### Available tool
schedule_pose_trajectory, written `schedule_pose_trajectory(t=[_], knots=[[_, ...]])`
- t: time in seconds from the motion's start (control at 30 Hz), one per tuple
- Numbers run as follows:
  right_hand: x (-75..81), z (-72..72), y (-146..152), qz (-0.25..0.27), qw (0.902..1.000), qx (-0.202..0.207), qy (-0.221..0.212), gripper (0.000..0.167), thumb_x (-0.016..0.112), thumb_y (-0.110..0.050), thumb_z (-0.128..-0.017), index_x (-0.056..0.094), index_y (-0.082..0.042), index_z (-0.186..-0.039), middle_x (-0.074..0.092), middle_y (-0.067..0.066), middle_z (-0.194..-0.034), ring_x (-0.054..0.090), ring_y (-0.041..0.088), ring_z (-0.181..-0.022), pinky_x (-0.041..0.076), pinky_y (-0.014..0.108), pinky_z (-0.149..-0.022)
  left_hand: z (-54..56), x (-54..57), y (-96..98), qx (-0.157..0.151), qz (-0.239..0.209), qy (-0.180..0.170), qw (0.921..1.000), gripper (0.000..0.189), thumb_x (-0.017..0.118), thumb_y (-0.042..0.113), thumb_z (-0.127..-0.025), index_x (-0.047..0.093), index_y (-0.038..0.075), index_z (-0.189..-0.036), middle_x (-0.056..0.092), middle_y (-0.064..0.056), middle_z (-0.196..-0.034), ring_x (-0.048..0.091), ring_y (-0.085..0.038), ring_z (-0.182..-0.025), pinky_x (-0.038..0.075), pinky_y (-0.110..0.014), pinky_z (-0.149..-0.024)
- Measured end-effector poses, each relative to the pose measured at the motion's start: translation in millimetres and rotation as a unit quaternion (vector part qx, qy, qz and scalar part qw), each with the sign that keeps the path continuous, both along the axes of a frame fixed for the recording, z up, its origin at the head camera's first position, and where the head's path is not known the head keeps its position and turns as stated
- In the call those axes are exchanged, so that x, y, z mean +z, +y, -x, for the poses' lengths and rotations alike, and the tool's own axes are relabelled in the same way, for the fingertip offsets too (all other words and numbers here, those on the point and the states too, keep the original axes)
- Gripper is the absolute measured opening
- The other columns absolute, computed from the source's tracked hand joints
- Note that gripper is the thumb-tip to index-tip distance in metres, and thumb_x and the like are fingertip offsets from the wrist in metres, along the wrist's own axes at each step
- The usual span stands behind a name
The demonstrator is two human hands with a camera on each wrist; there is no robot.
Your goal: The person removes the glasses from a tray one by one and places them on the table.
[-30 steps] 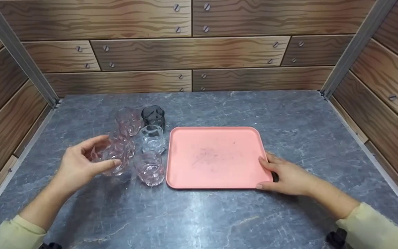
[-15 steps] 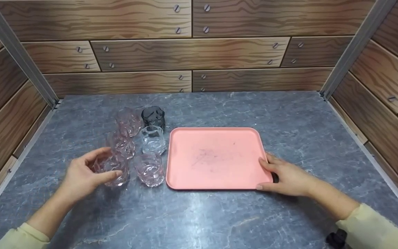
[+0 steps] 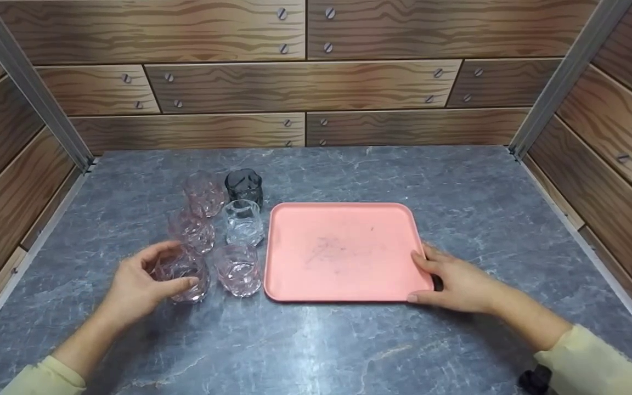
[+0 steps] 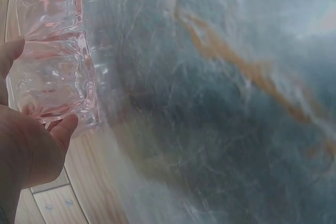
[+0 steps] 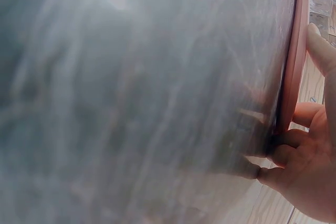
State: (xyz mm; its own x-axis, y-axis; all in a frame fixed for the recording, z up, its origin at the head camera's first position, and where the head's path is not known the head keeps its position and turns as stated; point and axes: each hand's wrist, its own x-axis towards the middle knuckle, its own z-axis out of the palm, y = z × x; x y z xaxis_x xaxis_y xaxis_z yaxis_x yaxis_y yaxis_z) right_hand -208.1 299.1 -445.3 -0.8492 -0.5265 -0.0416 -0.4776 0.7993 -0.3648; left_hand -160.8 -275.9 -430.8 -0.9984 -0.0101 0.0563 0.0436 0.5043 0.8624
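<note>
In the head view my left hand (image 3: 136, 284) holds a faceted pink-tinted glass (image 3: 188, 270), thumb on its near side and fingers behind. The left wrist view shows this glass (image 4: 52, 85) between thumb and fingers, low at the table. My right hand (image 3: 458, 281) grips the near right corner of a pink rectangular tray (image 3: 343, 252), thumb at the front edge and a finger over the right rim. In the right wrist view other fingers (image 5: 283, 153) curl by the tray's edge (image 5: 296, 51). A second pink glass (image 3: 238, 271) stands between the held glass and the tray.
Behind the held glass stand two more pink glasses, a nearer one (image 3: 192, 230) and a farther one (image 3: 204, 193). A clear glass (image 3: 243, 224) and a dark grey glass (image 3: 244, 187) stand left of the tray. Wood-patterned walls (image 3: 305, 85) enclose the grey marbled table (image 3: 349, 345).
My left hand has moved the pink glass towards me and slightly right, to the near end of the left row. The right hand and tray stay put.
</note>
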Motion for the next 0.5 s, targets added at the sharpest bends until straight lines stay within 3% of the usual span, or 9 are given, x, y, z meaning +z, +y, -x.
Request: schedule_pose_trajectory(t=[0.33,0.5], knots=[[2.0,-0.8,-1.3,-0.009,0.9999,-0.005,-0.008,0.101,0.071,-0.069,-0.091,0.047,0.004,-0.156,0.036,0.034,-0.163,0.034,0.053,-0.150,0.034,0.069,-0.118,1.0,-2.9,0.0,-0.001,-0.001,-0.007,1.0000,0.082,0.097,0.026,-0.079,0.058,0.006,-0.148,0.068,-0.013,-0.140,0.064,-0.029,-0.118,0.055,-0.022,-0.089],[1.9,-0.4,-2.3,-0.010,0.9999,-0.005,-0.011,0.101,0.070,-0.070,-0.091,0.046,0.004,-0.156,0.035,0.034,-0.163,0.034,0.053,-0.150,0.035,0.069,-0.118,1.5,-4.3,-2.7,-0.008,-0.006,-0.019,0.9998,0.085,0.096,0.027,-0.079,0.055,0.007,-0.151,0.064,-0.014,-0.144,0.062,-0.029,-0.122,0.055,-0.022,-0.093]])
